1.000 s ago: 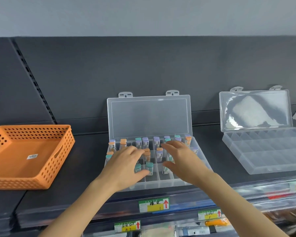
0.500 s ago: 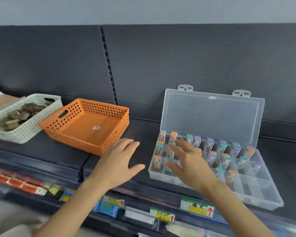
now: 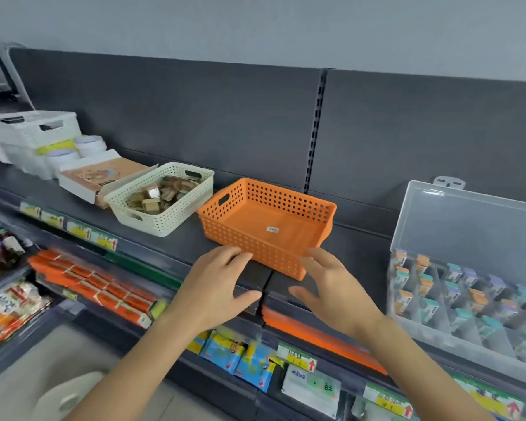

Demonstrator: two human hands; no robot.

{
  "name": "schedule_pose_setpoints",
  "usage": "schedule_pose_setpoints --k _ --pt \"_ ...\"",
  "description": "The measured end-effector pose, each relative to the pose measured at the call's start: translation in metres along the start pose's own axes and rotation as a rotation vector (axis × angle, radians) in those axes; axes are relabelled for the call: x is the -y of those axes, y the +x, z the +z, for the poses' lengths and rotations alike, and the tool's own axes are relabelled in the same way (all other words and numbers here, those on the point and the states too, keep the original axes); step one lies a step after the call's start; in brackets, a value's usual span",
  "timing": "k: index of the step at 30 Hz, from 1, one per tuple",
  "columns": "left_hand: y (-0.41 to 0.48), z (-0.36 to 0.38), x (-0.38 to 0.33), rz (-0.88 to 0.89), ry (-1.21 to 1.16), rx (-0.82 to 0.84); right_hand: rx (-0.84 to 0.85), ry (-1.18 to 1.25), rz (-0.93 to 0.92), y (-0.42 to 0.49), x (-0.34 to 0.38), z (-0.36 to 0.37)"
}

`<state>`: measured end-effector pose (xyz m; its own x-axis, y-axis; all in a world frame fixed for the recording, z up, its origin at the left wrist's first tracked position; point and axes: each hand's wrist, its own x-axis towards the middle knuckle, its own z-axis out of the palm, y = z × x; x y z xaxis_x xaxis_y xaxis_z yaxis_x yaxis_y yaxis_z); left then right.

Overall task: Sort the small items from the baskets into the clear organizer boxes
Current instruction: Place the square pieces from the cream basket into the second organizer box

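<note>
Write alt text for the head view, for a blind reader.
An open left hand and open right hand reach toward an orange basket on a dark shelf. A cream basket of small brown items stands left of it; an open clear organizer box with capped vials sits right.

On your far left round lidded tubs point(image 3: 89, 144), a printed cardboard box point(image 3: 104, 175) beside them on the dark shelf point(image 3: 357, 253), price tags point(image 3: 297, 357) along its edge, orange packets point(image 3: 104, 292) below.
</note>
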<state>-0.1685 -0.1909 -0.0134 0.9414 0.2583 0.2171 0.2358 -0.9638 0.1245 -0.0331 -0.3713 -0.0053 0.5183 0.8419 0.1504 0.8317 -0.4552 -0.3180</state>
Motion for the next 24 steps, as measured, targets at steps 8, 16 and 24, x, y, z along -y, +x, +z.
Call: schedule_pose_setpoints --k 8,16,24 --pt "-0.051 -0.024 0.118 -0.119 -0.004 -0.024 0.049 0.054 -0.039 0.062 0.103 0.047" --pt "-0.057 -0.029 0.195 -0.209 -0.025 -0.029 0.068 0.057 -0.080 0.127 0.152 0.073" --pt "0.003 -0.031 0.259 -0.186 -0.025 -0.059 0.033 0.089 -0.078 0.214 0.156 0.092"
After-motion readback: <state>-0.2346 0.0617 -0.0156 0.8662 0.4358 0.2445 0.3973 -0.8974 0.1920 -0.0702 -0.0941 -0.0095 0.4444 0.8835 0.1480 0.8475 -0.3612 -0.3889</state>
